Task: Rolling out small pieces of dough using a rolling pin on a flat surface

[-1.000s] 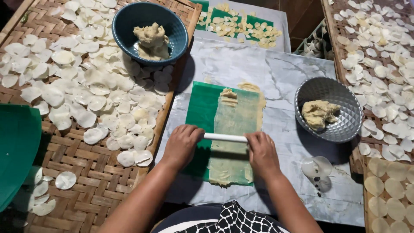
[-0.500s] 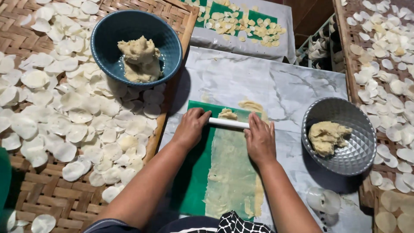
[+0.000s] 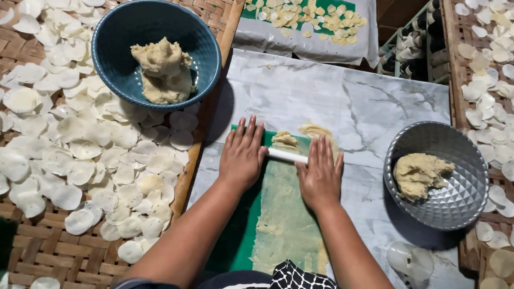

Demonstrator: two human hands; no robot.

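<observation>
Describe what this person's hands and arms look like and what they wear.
Both forearms are bare, with no sleeves, gloves, rings or watch visible. The left hand and right hand are bare too. Only a black-and-white patterned garment shows at the bottom edge.

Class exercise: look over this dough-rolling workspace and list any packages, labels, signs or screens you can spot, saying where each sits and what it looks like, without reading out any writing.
No packages, labels, signs or screens are in view.
The nearest thing to a container: a dark crate of small dark items at the top right, between the marble-patterned board and the right woven tray; no label shows on it.
</observation>
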